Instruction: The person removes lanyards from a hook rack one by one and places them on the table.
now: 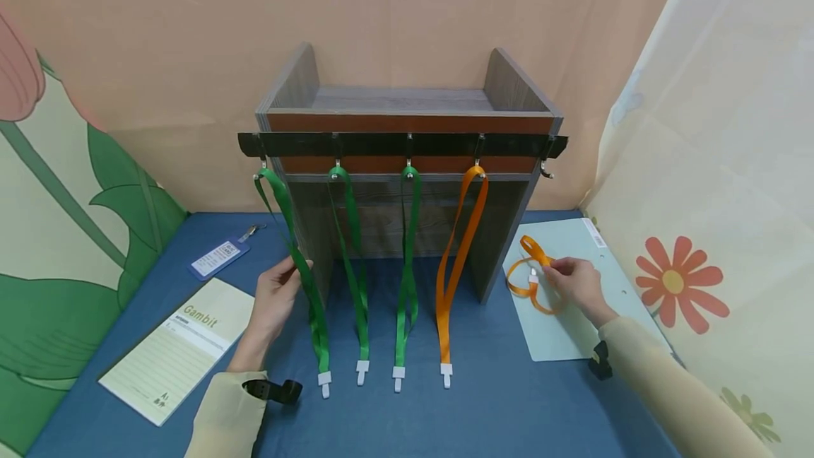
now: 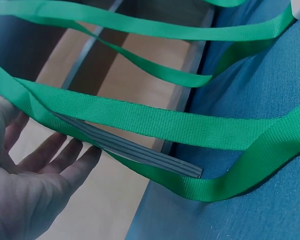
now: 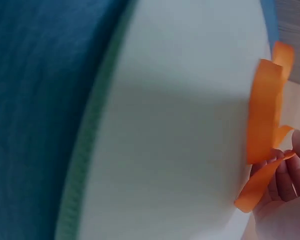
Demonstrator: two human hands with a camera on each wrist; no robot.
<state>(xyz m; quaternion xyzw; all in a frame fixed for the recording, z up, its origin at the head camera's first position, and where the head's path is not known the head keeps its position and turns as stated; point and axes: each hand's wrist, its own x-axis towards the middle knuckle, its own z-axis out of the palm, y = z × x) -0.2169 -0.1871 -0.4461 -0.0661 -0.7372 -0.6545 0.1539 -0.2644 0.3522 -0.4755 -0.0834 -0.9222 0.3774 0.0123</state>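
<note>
My left hand [image 1: 280,292] is at the leftmost green lanyard [image 1: 309,281], which hangs from a hook. In the left wrist view its fingers [image 2: 82,162] touch the strap's edge, fairly straight and not curled round it. Over a pale green board [image 1: 553,341], my right hand [image 1: 577,285] pinches an orange lanyard [image 1: 535,251] between thumb and fingers. That lanyard's strap is looped and twisted, with its white clip [image 1: 533,276] among the loops. Two more green lanyards [image 1: 353,267] [image 1: 407,267] and one orange lanyard [image 1: 473,218] hang alongside, white clips downward.
A black hook rail [image 1: 445,144] runs across the grey wooden shelf [image 1: 509,232]. Its rightmost hook [image 1: 545,169] holds nothing. On the blue table [image 1: 496,415] at left lie a notepad [image 1: 172,352] and a blue badge holder [image 1: 219,259]. A flowered curtain [image 1: 731,182] borders the right side.
</note>
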